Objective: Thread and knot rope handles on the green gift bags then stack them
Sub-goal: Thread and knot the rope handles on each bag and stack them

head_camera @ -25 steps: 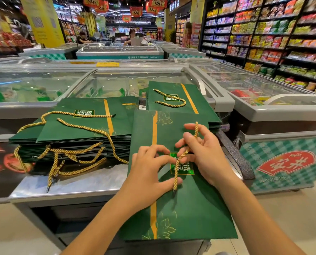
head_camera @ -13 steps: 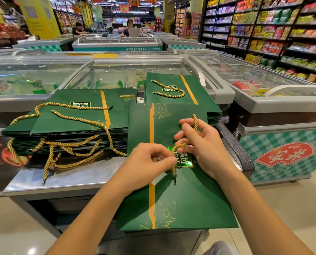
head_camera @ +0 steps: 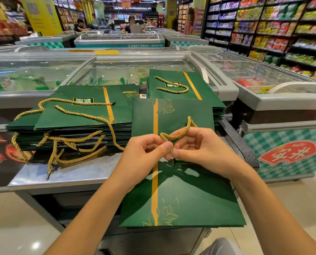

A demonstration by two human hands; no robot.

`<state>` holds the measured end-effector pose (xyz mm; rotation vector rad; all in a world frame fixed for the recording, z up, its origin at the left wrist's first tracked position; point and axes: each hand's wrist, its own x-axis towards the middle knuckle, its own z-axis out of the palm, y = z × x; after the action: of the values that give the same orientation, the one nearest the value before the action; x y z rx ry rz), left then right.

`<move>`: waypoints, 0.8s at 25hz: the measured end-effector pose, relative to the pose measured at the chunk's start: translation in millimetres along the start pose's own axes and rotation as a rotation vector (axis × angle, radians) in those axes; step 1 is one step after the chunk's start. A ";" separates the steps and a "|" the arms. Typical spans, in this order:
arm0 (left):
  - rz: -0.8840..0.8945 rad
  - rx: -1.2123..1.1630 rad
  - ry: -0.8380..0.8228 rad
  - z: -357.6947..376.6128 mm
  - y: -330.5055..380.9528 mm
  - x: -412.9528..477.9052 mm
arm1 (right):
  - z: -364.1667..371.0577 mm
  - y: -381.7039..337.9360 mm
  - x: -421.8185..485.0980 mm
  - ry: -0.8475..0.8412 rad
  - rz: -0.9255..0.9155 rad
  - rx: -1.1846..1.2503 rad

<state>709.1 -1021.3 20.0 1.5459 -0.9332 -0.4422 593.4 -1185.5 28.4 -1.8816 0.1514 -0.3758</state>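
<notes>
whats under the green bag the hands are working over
The green bag rests on the metal ledge, its far end overlapping the right stack of bags, its near end past the ledge. What lies directly beneath it is covered.

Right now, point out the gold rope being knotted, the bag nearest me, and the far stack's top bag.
gold rope (head_camera: 183, 131), head view, on its raised loop.
nearest bag (head_camera: 190, 196), head view, on its bare front panel.
far stack's top bag (head_camera: 172, 75), head view, on the panel above its handle.

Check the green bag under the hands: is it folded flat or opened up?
Folded flat: the bag lies as a thin sheet, no opening showing, while the left hand and right hand pinch the rope above it.
</notes>
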 end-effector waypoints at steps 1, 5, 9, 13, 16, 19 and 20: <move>0.004 0.023 -0.006 0.9 0.6 0.0 | -2.2 0.2 -1.4 -0.007 -0.004 -0.009; 0.067 0.328 -0.033 5.1 -3.2 0.5 | -27.1 -2.3 -12.6 0.019 0.013 -0.069; 0.162 0.603 -0.055 9.5 -3.0 1.2 | -50.5 2.4 -27.2 0.092 0.074 -0.052; 0.382 0.810 -0.107 29.9 8.0 10.4 | -50.0 12.0 -28.3 0.073 0.059 -0.034; 0.552 0.836 -0.146 46.5 8.2 21.0 | -50.0 14.3 -30.3 0.092 0.029 0.014; 0.545 0.782 -0.185 54.4 4.3 28.4 | -48.9 15.7 -31.7 0.133 0.027 0.066; 0.558 0.762 -0.184 55.0 2.6 30.7 | -48.9 16.1 -31.7 0.148 0.032 0.093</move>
<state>686.4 -1080.1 17.7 1.8173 -1.7455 0.2122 548.7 -1225.7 22.0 -1.7579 0.2595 -0.4924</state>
